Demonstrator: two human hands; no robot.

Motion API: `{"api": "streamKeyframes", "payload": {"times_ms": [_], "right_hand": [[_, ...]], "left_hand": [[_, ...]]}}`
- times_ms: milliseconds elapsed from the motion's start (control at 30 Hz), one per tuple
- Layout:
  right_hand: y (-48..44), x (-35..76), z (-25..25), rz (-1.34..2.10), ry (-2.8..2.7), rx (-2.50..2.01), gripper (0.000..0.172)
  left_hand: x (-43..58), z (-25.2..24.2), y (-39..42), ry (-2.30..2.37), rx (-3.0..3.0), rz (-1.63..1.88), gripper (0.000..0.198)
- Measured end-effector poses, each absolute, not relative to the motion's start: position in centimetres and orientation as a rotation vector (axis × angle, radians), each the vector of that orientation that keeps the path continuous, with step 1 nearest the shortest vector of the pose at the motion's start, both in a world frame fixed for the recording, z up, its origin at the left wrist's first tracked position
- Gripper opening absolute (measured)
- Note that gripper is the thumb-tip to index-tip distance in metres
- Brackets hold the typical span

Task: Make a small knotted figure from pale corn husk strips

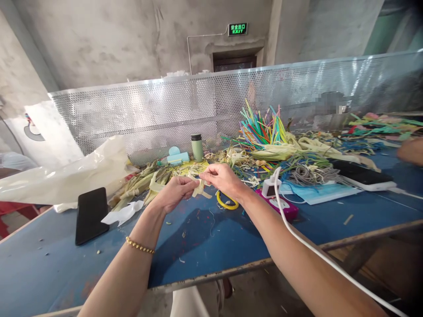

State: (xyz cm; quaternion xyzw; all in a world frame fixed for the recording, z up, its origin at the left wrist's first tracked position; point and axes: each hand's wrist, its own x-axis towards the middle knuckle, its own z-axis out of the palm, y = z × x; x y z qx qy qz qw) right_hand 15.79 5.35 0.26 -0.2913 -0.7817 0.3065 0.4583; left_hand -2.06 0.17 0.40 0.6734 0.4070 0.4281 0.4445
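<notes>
My left hand and my right hand meet over the middle of the blue table. Between their closed fingertips is a small pale piece of husk, one end of it hanging down. The fingers partly hide its shape. Just under my right wrist lies a yellow ring. Dried husks are heaped beyond my left hand, and a scrap of white paper rests left of my left wrist.
A black phone lies at left, near a cream plastic sheet. Behind stands a green tumbler. Colourful pipe cleaners, a magenta box, a white cable and a blue mask fill the right. Another person's hand shows at far right.
</notes>
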Motion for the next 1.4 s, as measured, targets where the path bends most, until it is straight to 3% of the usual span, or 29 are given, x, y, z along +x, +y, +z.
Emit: {"api": "streamKeyframes", "payload": {"times_ms": [167, 367, 600, 1167, 1400], "right_hand": [[5.3, 15.6, 0.4, 0.701, -1.896, -0.701, 0.042], [4.5, 15.5, 1.0, 0.418, -1.79, -0.789, 0.033], [3.5, 13.9, -0.1, 0.604, -2.003, -0.901, 0.042], [3.2, 12.9, -0.8, 1.014, -1.794, -0.956, 0.014], [2.8, 13.0, -0.5, 1.031, -1.819, -0.952, 0.013]], "left_hand": [[-2.1, 0.1, 0.5, 0.936, 1.57, 1.098, 0.049], [-1.8, -0.3, 1.5, 0.938, 1.352, 1.441, 0.049], [-0.8, -0.7, 1.7, 0.859, 1.193, 1.626, 0.047], [-1.2, -0.1, 1.6, 0.587, 0.953, 1.563, 0.03], [-2.0, -0.5, 2.2, 0.548, 0.942, 1.537, 0.024]]}}
